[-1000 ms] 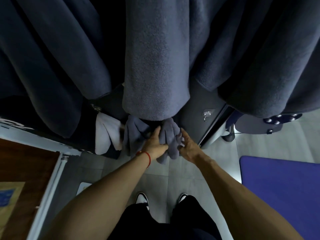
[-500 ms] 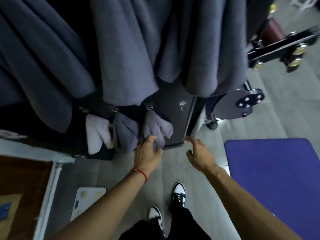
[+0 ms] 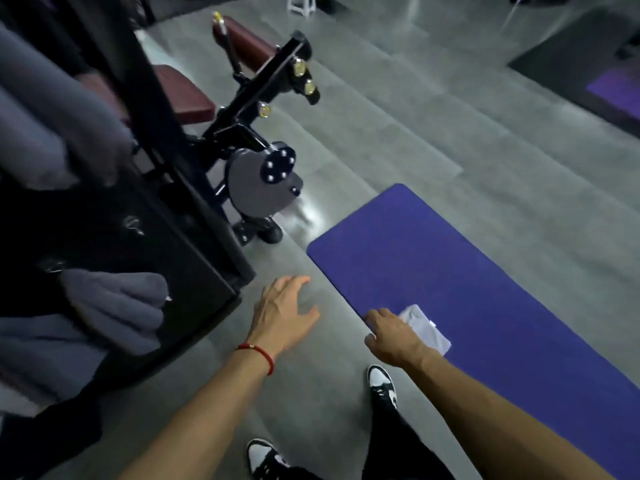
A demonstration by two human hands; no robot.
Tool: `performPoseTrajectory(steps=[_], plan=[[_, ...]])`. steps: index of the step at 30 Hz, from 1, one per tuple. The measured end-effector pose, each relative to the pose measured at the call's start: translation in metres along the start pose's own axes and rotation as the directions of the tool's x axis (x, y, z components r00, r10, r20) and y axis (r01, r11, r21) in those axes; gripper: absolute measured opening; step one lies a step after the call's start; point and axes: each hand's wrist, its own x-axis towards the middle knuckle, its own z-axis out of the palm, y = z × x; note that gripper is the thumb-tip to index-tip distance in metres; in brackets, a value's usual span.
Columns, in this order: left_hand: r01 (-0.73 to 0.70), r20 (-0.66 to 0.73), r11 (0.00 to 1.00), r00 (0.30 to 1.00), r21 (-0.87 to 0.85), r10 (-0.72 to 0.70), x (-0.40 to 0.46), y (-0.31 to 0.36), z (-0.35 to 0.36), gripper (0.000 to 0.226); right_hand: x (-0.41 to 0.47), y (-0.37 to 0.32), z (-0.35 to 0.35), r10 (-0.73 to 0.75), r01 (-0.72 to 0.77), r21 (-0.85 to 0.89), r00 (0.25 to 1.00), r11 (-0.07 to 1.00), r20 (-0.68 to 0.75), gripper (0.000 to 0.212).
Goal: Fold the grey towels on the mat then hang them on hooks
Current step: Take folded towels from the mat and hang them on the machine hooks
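both hands hang over the grey floor [image 3: 398, 133] in the lower middle of the frame and hold nothing. the left hand [image 3: 280, 315], with a red string bracelet [image 3: 258, 353] at its wrist, has its fingers spread and relaxed. the right hand [image 3: 393, 336] is seen from the back with its fingers loosely bent; it overlaps the near edge of the purple mat [image 3: 485, 289], which runs from the centre to the lower right. a small pale folded towel [image 3: 427, 329] lies on the mat, partly hidden behind the right hand; whether the hand touches it cannot be told. at the left, a grey towel [image 3: 121, 306] hangs bunched from a hook [image 3: 52, 266] on a black panel [image 3: 166, 244], with more grey towels [image 3: 41, 119] blurred above it and an empty hook [image 3: 133, 224] between. black gym equipment [image 3: 263, 181] with maroon pads stands in the upper left. two black-and-white sneakers [image 3: 382, 384] show at the bottom.
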Motion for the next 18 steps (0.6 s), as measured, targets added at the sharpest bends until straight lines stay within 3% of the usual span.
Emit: performPoseTrajectory(steps=[3, 8, 12, 18], plan=[[-0.022, 0.030, 1.000, 0.999, 0.011, 0.021, 0.035, 0.039, 0.039, 0.056, 0.021, 0.069, 0.013, 0.067, -0.073, 0.094, 0.996, 0.993, 0.065, 0.049], [0.067, 0.104, 0.998, 0.992, 0.020, -0.069, 0.110, 0.082, 0.129, 0.054, 0.083, 0.186, 0.059, 0.168, -0.210, 0.196, 0.963, 0.958, 0.213, 0.048], [0.142, 0.146, 0.990, 0.979, 0.018, -0.143, 0.171, 0.080, 0.207, 0.052, 0.140, 0.259, 0.110, 0.209, -0.272, 0.164, 0.923, 0.948, 0.322, 0.044], [0.231, 0.138, 0.972, 0.965, -0.043, -0.223, 0.274, 0.038, 0.346, 0.048, 0.257, 0.320, 0.214, 0.205, -0.252, 0.098, 0.916, 0.963, 0.344, 0.044]])
